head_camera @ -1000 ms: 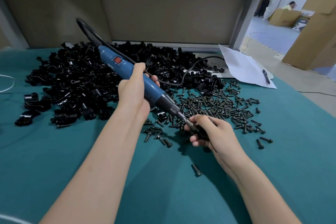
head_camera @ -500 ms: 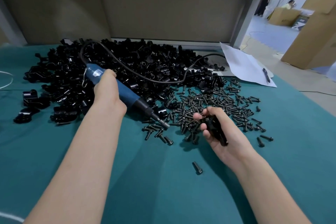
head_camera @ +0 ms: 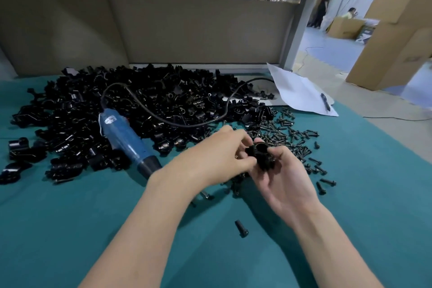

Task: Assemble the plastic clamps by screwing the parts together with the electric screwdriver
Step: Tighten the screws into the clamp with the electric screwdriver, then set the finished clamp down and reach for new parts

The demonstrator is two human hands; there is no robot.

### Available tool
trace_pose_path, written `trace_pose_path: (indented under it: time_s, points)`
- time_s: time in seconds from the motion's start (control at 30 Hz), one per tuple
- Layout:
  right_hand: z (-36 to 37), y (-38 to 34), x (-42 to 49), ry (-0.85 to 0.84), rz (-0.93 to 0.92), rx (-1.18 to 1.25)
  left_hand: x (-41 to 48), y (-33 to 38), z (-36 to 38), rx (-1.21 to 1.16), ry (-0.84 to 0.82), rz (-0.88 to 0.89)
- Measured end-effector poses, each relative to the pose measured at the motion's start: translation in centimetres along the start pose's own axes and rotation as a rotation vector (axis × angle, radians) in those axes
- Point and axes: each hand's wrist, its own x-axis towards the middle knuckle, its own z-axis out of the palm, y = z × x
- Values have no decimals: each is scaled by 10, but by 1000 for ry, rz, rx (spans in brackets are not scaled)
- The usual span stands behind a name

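Gripping one clamp (head_camera: 260,155) just beside the electric screwdriver (head_camera: 127,139), right hand (head_camera: 286,180) cupping, left hand (head_camera: 217,157) pinching; likely fitting parts, next needing a screw

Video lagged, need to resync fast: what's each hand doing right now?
Left hand: pinching the black clamp; the screwdriver lies unheld.
Right hand: fingers curled round the same clamp, holding it.

I count one electric screwdriver (head_camera: 126,140); right of it one held clamp (head_camera: 260,155), one paper sheet (head_camera: 299,93), one pen (head_camera: 325,103), countless screws (head_camera: 287,131).
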Motion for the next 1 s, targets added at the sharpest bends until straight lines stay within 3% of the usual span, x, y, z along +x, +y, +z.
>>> trace_pose_path:
  time_s: [0.3, 0.43, 0.6, 0.77, 1.0]
  points:
    - [3, 0, 0, -195, 39, -279, 4, -10, 4, -79, 228, -4]
    - [2, 2, 1, -154, -82, -457, 2, -10, -1, -278, 329, -55]
    - [6, 4, -5, -103, -158, -440, -1, 3, 3, -433, 411, -61]
    - [1, 4, -31, 6, -224, -631, -18, 19, 29, -559, 484, -59]
    - [-37, -19, -98, 104, -297, -751, -43, 60, 77, -733, 348, -29]
